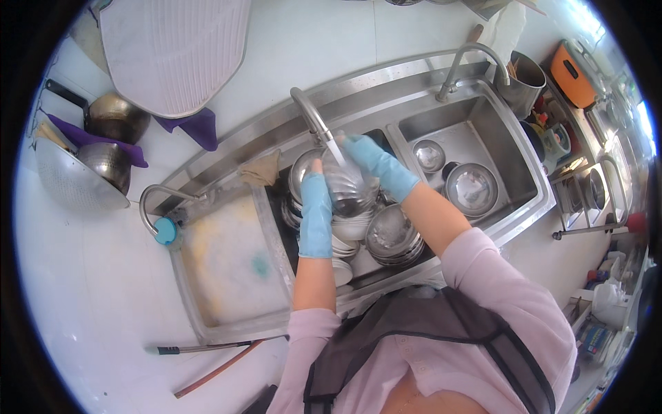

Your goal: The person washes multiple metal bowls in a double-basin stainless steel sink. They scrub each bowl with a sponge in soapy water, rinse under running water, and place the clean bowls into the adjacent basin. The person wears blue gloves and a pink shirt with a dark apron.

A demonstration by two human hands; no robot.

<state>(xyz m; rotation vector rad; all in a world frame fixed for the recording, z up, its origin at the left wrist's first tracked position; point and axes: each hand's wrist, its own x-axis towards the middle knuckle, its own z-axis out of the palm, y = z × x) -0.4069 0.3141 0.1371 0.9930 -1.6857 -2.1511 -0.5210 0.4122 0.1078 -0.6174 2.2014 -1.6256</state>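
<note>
My left hand (316,199), in a light blue rubber glove, grips the near left side of a shiny metal bowl (351,194). On the far right side of that bowl is my gloved right hand (364,155), its fingers blurred and partly hidden. Water from the middle faucet (312,114) pours down between my hands onto the bowl. Below, the middle sink basin holds stacked white bowls (351,227), white plates (340,271) and a stack of metal bowls (393,235) with water in the top one. Another metal bowl (302,173) shows behind my left hand.
Foamy water fills the left basin (232,259); a tan cloth (260,169) lies on its back ledge. Two metal bowls (471,189) (429,156) sit in the right basin. Side faucets (173,189) (455,72) rise at both ends. A tall metal pot (522,85) stands at the right.
</note>
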